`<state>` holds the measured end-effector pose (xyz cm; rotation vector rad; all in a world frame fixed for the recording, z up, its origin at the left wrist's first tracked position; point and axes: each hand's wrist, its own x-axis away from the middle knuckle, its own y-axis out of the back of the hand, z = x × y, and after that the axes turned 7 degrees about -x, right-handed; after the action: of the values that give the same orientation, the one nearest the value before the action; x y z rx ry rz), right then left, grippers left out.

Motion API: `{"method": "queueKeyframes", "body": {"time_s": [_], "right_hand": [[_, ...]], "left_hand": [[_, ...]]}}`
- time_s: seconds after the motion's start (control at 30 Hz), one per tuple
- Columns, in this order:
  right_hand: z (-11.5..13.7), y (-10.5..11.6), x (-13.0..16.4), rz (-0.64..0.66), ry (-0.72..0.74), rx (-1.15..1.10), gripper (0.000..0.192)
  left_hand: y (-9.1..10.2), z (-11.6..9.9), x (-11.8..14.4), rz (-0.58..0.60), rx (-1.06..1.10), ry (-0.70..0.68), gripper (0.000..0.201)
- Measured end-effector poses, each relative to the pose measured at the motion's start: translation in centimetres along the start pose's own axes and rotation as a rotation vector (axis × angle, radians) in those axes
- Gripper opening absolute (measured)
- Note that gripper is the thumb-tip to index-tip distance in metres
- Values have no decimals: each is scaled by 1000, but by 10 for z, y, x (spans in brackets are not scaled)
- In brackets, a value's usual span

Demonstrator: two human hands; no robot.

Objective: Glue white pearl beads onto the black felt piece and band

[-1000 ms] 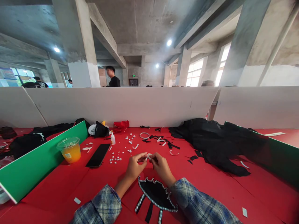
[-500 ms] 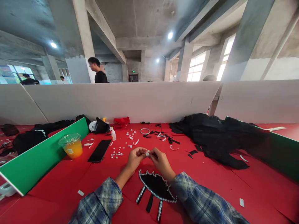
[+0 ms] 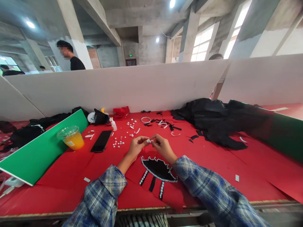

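Note:
My left hand and my right hand meet fingertip to fingertip above the red table, pinching a small white pearl bead between them. Just below the hands lies a black fabric piece edged with a row of pearls, with black strips and pearl strings hanging from its lower side. Loose pearls lie scattered on the red cloth to the left of my left hand. Both sleeves are blue plaid.
A black phone, a cup of orange drink, a small glue bottle and a green board stand at left. A white ring, black scraps and a black garment lie behind. A person stands beyond the white partition.
The view has tipped downward, so the table's front edge now shows. My hands stay together on the bead. The person behind the partition has walked to the left.

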<state>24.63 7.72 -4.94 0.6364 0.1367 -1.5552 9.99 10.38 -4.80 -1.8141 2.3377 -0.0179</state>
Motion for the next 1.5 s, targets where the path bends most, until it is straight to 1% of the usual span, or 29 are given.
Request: {"method": "queueKeyframes", "body": {"time_s": [0.17, 0.3, 0.43, 0.57, 0.63, 0.7, 0.83, 1.1, 1.2, 1.33, 1.4, 1.5], "right_hand": [[-3, 2, -1, -15, -10, -14, 13], [-6, 4, -2, -13, -25, -29, 14], [-9, 6, -4, 18, -55, -45, 19], [-12, 9, -5, 89, -70, -96, 25], [-13, 11, -6, 119, -70, -90, 28], [-15, 11, -5, 136, -63, -71, 28], [-16, 10, -4, 129, -33, -19, 27], [-17, 8, -4, 121, 4, 49, 25], [-16, 7, -3, 120, 7, 60, 25], [-14, 8, -2, 161, 17, 119, 26], [-13, 8, -1, 169, 19, 149, 26], [-13, 8, -1, 172, 16, 178, 27]], "left_hand": [[-1, 2, 2, 86, -170, -81, 36], [-3, 5, 2, 152, -182, -111, 40], [-3, 8, 3, 138, -155, -75, 43], [-1, 9, 2, 127, -142, -20, 43], [-1, 10, 2, 117, -146, 10, 43], [-1, 11, 2, 89, -168, 7, 41], [-2, 12, 2, 18, -207, -34, 38], [-1, 15, 0, -21, -164, -12, 37], [0, 17, -1, -14, -182, -4, 32], [2, 14, 1, -12, -237, 1, 21], [2, 10, 2, -10, -346, -69, 15], [2, 6, 4, -11, -601, -238, 15]]}}
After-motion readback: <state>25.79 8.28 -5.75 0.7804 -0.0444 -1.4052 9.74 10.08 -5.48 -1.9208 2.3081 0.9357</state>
